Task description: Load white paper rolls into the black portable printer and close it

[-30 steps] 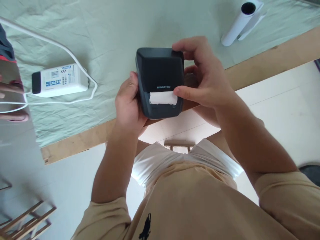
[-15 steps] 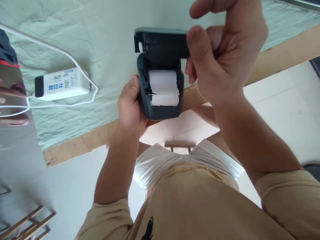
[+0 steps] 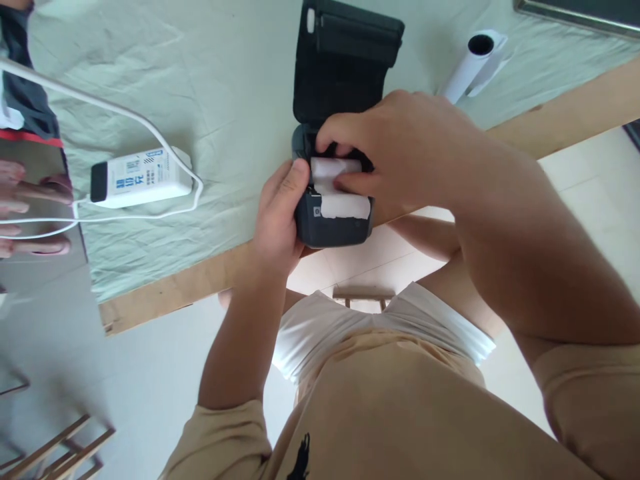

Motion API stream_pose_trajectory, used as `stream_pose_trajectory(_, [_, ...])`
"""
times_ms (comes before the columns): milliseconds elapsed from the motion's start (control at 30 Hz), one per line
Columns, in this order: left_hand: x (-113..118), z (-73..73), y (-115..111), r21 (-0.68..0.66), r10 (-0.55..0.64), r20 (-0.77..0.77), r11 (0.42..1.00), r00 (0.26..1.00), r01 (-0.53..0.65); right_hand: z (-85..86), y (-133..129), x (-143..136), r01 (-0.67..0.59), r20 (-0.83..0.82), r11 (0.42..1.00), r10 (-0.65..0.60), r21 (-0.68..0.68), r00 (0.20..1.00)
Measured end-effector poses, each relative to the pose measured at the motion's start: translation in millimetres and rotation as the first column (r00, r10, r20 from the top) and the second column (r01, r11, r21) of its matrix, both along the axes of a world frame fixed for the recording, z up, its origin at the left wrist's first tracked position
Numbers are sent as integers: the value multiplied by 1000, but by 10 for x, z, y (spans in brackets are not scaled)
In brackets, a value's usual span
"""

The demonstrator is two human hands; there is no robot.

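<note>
A small dark label printer [image 3: 333, 233] is held above the table's near edge by my left hand [image 3: 280, 217], fingers wrapped round its left side and thumb on the rim. Its black lid [image 3: 340, 73] stands fully open, tilted away from me. Inside the printer lies a white paper roll [image 3: 325, 172], with a torn-edged strip hanging over the front. My right hand [image 3: 405, 150] reaches in from the right, its thumb and a finger closed round the roll. The other fingers are partly hidden.
A white power bank [image 3: 143, 177] with a white cable [image 3: 115, 107] lies at left on the green cloth [image 3: 225, 100]. Another white roll [image 3: 467, 70] and a dark flat object [image 3: 585, 13] are at upper right. Another person's hands [image 3: 30, 207] show at far left.
The lid has swung further back, and my right hand has let go of it and moved down into the paper compartment. The white roll on the table has come into sight.
</note>
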State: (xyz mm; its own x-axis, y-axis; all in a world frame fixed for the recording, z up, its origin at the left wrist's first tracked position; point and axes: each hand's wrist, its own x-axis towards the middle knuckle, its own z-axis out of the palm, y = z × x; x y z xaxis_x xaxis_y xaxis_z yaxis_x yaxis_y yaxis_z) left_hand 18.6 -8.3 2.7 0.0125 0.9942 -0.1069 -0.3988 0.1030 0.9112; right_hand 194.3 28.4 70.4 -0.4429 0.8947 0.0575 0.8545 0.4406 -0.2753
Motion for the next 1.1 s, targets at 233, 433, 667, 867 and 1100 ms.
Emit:
stream_pose_trajectory(233, [-36, -5, -27, -17, -44, 80, 999, 996, 45, -414, -134, 319, -22, -926, 999, 42, 36, 376])
stream_pose_trajectory(433, [-95, -40, 0, -51, -115, 71, 992, 991, 119, -986, 7, 453, 179, -886, 984, -101, -21, 453])
stream_pose_trajectory(667, [-72, -55, 16, -94, -43, 37, 995, 998, 46, -842, 108, 634, 308, -615, 917, -94, 252, 783])
stream_pose_trajectory(867, [-77, -29, 0, -101, -95, 35, 990, 995, 99, -902, 50, 605, 267, -459, 951, -171, 153, 872])
stream_pose_trajectory(1100, [-100, -4, -4, -107, -122, 27, 986, 992, 124, -708, 124, 1081, 158, -325, 683, 122, 714, 938])
